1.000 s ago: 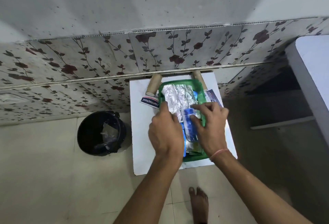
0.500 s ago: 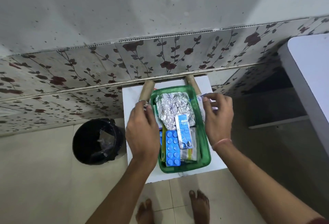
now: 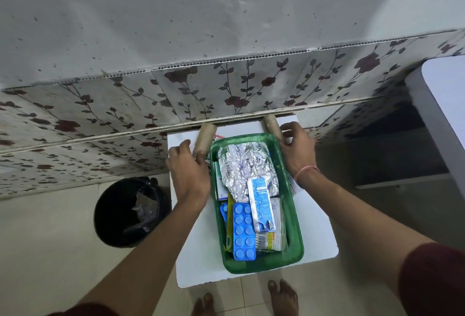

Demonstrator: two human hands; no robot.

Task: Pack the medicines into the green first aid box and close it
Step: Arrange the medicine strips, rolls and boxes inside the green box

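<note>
At the centre of the frame the green first aid box (image 3: 292,253) sits open on the white table (image 3: 198,247), already stacked with foil and blue blister strips (image 3: 244,230), and no lid is visible. The left hand (image 3: 190,176) rests just left of the box, fingers loosely bent over a packet I cannot make out. The right hand (image 3: 297,151) lies at its upper right corner, fingers curled, seemingly reaching for leftovers beside the box.
</note>
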